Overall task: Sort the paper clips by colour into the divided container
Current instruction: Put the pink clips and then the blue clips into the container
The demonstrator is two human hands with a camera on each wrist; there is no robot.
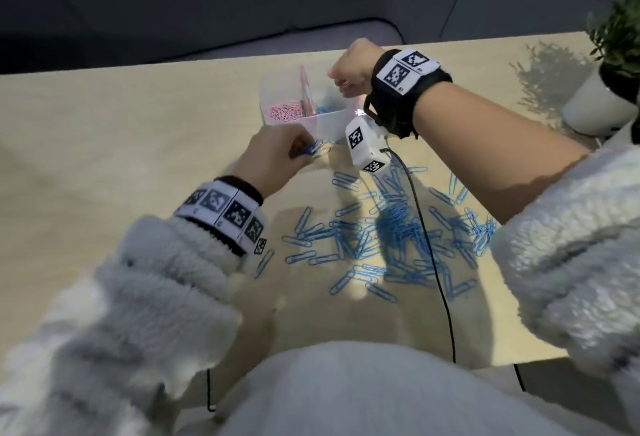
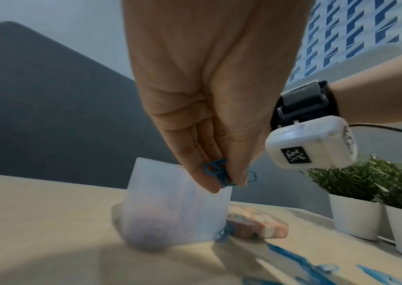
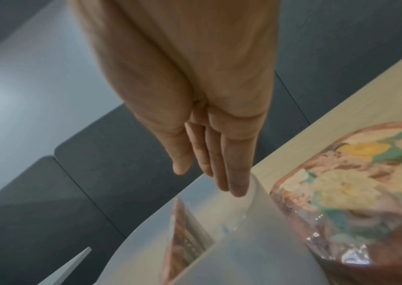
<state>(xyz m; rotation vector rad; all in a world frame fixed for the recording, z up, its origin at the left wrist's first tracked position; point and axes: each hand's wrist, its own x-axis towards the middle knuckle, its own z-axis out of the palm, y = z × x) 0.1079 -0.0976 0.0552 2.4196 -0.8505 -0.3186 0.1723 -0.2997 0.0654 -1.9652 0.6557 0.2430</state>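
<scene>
1. Pinching a bunch of blue clips in our left hand, just beside the container's near wall.
2. Our right hand, fingers straight and holding nothing, hangs over its far-right corner.
3. Loose blue pile sits mid-table; left side's bare.

Dim, soft-edged views, motion blur, wide-angle distortion.
</scene>
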